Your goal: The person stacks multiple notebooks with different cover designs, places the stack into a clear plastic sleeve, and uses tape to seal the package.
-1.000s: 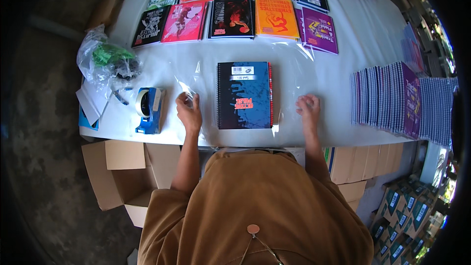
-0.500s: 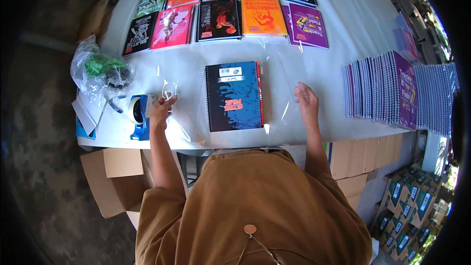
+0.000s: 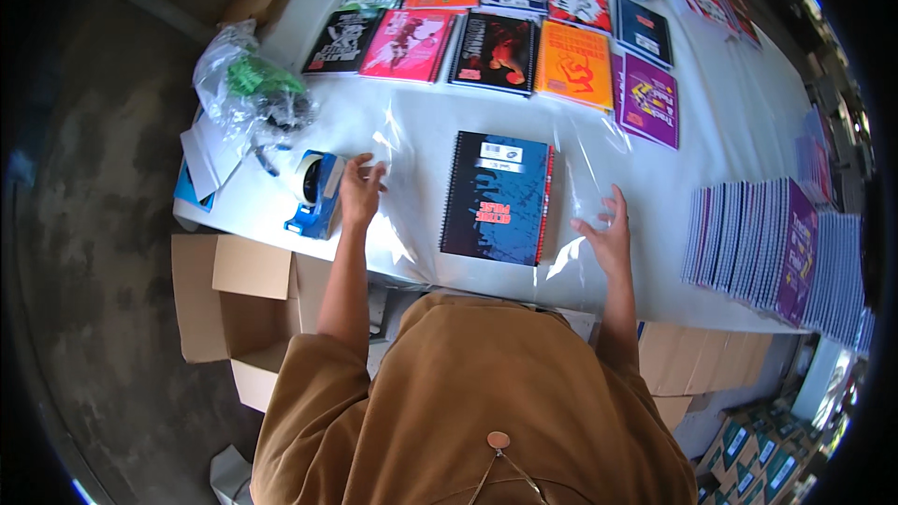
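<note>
Flanking the notebook (image 3: 497, 198), curved hands (image 3: 359, 191) (image 3: 610, 239) perhaps touch film (image 3: 566, 255)

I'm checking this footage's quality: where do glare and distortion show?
Head view: bright glare streaks on the clear film either side of the blue notebook; head view: edges of the white table bow, and the picture's corners go black.

On my white-covered table (image 3: 739, 126) I have a tape dispenser (image 3: 327, 196), a plastic bag (image 3: 220, 79), notebook rows (image 3: 493, 51), notebook stacks (image 3: 744, 238) and clear film (image 3: 567, 255) (my blue notebook (image 3: 499, 194) lies on it).
</note>
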Available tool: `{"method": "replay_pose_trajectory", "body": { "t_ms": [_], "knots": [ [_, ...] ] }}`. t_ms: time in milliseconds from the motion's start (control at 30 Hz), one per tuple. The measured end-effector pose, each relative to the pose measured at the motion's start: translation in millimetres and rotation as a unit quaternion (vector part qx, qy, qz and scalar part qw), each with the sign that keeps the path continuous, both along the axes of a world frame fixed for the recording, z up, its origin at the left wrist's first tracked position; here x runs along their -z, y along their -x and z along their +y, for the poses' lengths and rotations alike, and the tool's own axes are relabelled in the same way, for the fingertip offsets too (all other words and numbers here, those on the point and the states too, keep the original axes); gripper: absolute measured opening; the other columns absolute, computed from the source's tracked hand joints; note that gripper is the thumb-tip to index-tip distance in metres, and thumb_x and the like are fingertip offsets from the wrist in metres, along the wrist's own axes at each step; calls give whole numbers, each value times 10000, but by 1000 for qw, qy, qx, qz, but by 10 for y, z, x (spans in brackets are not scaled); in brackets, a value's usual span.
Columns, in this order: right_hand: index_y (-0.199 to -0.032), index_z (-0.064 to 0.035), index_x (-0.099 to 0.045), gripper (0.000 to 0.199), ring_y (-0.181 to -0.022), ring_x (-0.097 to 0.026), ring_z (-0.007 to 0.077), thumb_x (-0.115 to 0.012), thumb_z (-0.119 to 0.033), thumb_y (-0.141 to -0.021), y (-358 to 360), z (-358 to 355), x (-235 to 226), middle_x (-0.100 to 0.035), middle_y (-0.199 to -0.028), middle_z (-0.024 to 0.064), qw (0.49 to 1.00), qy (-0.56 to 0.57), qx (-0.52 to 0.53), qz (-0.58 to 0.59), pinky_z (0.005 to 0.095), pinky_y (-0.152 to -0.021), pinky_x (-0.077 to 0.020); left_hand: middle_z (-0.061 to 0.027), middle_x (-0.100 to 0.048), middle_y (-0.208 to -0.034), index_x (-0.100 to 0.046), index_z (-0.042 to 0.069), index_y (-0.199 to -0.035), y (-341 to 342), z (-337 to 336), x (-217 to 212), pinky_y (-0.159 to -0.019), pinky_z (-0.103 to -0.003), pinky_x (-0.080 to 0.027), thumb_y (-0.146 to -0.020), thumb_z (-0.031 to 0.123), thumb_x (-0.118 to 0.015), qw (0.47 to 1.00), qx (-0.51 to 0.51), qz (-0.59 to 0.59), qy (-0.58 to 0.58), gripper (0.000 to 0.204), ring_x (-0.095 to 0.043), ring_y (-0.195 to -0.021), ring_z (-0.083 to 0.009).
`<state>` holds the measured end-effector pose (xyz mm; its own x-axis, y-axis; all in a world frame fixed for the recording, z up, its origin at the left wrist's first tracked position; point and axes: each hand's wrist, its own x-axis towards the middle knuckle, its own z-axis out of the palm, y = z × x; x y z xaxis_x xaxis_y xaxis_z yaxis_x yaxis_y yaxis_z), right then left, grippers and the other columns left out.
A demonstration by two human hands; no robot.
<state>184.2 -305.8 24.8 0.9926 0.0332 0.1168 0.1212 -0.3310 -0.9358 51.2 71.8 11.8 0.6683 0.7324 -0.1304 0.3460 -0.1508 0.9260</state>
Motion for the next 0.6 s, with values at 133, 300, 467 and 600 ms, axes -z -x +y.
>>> {"method": "replay_pose_trajectory", "body": {
  "t_ms": [133,300,467,600],
  "knots": [
    [-977,17,-639,261,-566,-549,152,-590,-216,-869,-191,-275,362,-589,-667,76,990,141,-4,9,277,-564,-479,-39,-626,-730,-599,-10,-1016,17,-18,36,-492,-249,-422,-791,250,-680,981,151,58,105,353,-534,-541,-97],
    [-924,16,-659,314,-455,-499,115,-530,-269,-905,-214,-172,174,-566,-601,66,981,7,44,187,247,-428,-424,-33,-643,-730,-648,27,-918,69,-21,27,-532,-238,-457,-795,240,-680,990,63,109,60,248,-576,-593,-95],
    [-924,14,-651,390,-458,-490,96,-464,-328,-935,-229,-247,-72,-540,-573,51,980,-18,66,188,237,-409,-398,-114,-653,-904,-515,-10,-1154,137,-155,-631,-583,-265,-487,-788,293,-698,954,239,124,131,509,-643,-736,-163],
    [-898,26,-648,332,-524,-523,100,-583,-299,-869,-281,-298,-288,-516,-555,39,980,-1,-74,186,251,-478,-414,-46,-667,-823,-603,18,-962,133,-99,-927,-543,-235,-458,-811,281,-674,897,352,216,159,311,-640,-701,-134]
  ]
}}
